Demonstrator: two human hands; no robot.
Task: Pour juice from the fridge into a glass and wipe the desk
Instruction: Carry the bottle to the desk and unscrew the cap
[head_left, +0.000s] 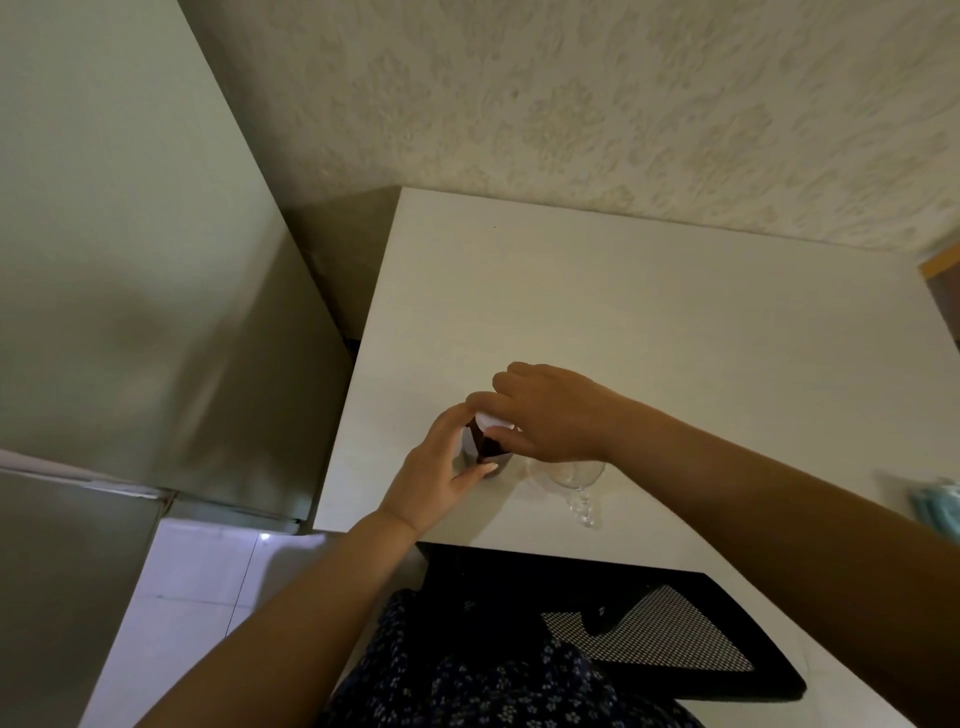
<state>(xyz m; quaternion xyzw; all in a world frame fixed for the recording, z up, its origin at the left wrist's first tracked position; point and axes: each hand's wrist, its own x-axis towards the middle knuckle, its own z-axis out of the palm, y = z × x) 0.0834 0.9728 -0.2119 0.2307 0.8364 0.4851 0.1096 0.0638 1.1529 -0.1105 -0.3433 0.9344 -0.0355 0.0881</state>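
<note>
chair back (649, 629) nearest. juice bottle (485, 449) out of fridge (130, 260), standing near-left on desk (623, 312). left hand (441, 478) wrapped round body, right hand (550, 415) pinching white cap (493, 422). glass (569, 480) just right, looks empty. pouring, wiping still to do, i reckon.

There is one view only, from the camera on my head, looking forward and steeply down over the white desk (649, 322), close above it. My left hand (436, 467) and right hand (556, 415) sit near the middle. The wide lens bends the edges, so the fridge (130, 260), I think, leans at left; patterned wall (623, 104) fills the top.
</note>
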